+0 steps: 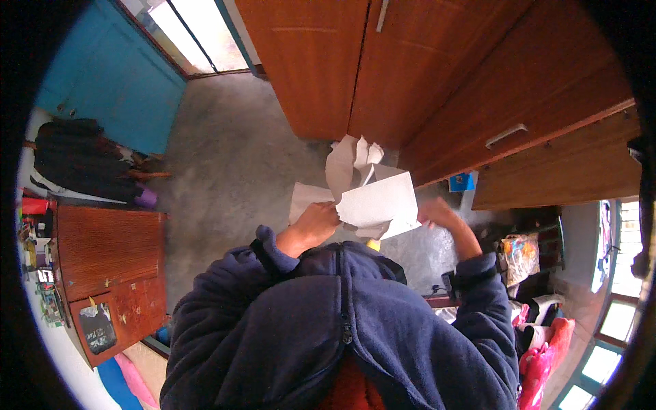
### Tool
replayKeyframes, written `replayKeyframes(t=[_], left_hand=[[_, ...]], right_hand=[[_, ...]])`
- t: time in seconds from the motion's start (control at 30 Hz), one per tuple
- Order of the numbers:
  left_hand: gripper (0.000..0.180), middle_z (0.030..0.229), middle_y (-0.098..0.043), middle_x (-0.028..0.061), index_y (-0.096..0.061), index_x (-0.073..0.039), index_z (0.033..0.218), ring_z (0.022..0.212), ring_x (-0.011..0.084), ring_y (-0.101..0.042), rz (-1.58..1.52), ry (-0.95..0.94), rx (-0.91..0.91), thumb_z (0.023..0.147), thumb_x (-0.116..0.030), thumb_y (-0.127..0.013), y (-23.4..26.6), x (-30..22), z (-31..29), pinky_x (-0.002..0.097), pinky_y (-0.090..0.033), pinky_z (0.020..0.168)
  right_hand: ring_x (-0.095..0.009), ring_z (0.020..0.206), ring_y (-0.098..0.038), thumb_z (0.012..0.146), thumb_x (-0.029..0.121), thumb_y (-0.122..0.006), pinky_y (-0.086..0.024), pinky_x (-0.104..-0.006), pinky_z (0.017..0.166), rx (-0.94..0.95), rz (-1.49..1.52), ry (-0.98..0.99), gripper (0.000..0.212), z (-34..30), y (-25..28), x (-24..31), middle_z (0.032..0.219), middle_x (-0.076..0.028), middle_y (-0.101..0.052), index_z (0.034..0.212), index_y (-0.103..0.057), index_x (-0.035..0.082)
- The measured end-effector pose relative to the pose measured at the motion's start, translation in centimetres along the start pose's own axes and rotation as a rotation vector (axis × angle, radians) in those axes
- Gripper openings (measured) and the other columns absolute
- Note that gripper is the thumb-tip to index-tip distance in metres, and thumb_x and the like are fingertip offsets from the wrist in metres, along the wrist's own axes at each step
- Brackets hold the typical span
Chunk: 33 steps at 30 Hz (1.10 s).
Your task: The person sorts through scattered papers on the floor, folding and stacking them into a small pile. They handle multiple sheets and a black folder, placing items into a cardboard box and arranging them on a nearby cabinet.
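Several pale sheets of paper with ragged, torn edges are bunched in front of my body. My left hand [316,222] is closed on the paper [379,201] at its left side, with one piece sticking out beyond the knuckles. Curled strips rise on the far side of the bunch. At the right edge of the paper is my right hand [441,213], smeared by motion. Its fingertips are close to the paper's lower right corner, and whether they grip it cannot be made out. Both forearms are in dark blue sleeves.
Tall brown wooden cupboards [437,75] stand ahead and to the right. A blue door [116,82] is at the far left, beside dark hanging clothes [78,160]. A wooden cabinet [109,246] is at left, above the grey floor [225,150]. Pink cloth [543,362] lies at lower right.
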<state>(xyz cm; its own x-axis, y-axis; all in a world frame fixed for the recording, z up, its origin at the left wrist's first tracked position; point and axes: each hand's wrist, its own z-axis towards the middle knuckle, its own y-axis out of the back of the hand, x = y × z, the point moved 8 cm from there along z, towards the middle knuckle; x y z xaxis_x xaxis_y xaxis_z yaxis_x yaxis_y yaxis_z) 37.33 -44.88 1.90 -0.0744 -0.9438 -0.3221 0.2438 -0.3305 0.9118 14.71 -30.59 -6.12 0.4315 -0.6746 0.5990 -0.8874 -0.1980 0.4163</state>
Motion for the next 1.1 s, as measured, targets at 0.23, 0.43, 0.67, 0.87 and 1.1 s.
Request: replayKeyframes(t=[0.23,0.43,0.67,0.87,1.1], left_hand=[[0.016,0.088,-0.061,0.012,-0.064,-0.002,0.081,0.085,0.0274,-0.061,-0.021,-0.081,0.044,0.069,-0.01,-0.057,-0.4,-1.9,1.0,0.0364,-0.051,0.068],[0.022,0.093,-0.061,0.0128,-0.062,-0.002,0.092,0.086,0.0305,-0.06,-0.002,-0.056,0.177,0.072,-0.008,-0.056,-0.5,-1.8,0.0,0.0381,-0.051,0.072],[0.03,0.106,-0.059,0.0178,-0.058,-0.003,0.109,0.094,0.0358,-0.059,-0.425,0.143,0.093,0.081,-0.006,-0.048,1.0,-1.4,0.0,0.0402,-0.049,0.079],[0.029,0.104,-0.061,0.0198,-0.059,-0.006,0.111,0.092,0.0356,-0.061,-0.305,0.156,0.066,0.084,-0.011,-0.048,-1.0,0.2,-0.4,0.0409,-0.049,0.081],[0.02,0.085,-0.064,0.0169,-0.064,-0.005,0.085,0.079,0.0359,-0.061,-0.106,0.356,0.399,0.083,-0.021,-0.053,-5.2,5.5,-2.6,0.0471,-0.047,0.067]], right_hand=[[-0.025,0.107,-0.053,0.088,0.046,-0.055,-0.045,-0.0349,0.088,0.251,1.123,0.02,0.059,3.9,-3.6,10.7,0.118,-0.017,-0.056,0.126,-0.046,0.001],[-0.026,0.097,-0.055,0.083,0.065,-0.049,-0.046,-0.0328,0.076,0.203,1.054,-0.103,0.073,6.1,-4.8,13.0,0.112,-0.02,-0.056,0.126,-0.049,0.006],[-0.033,0.11,-0.051,0.075,0.077,-0.043,-0.041,-0.0494,0.091,0.271,1.294,0.099,0.084,9.6,-5.4,13.0,0.125,-0.018,-0.048,0.132,-0.042,0.014],[-0.029,0.113,-0.051,0.084,0.035,-0.062,-0.04,-0.0496,0.096,-0.037,1.413,0.26,0.048,7.3,1.0,12.3,0.119,-0.01,-0.053,0.121,-0.047,0.009],[-0.018,0.084,-0.062,0.081,0.019,-0.069,-0.049,-0.0325,0.073,-0.556,0.431,0.597,0.017,-3.6,10.7,20.2,0.092,-0.004,-0.065,0.091,-0.068,0.005]])
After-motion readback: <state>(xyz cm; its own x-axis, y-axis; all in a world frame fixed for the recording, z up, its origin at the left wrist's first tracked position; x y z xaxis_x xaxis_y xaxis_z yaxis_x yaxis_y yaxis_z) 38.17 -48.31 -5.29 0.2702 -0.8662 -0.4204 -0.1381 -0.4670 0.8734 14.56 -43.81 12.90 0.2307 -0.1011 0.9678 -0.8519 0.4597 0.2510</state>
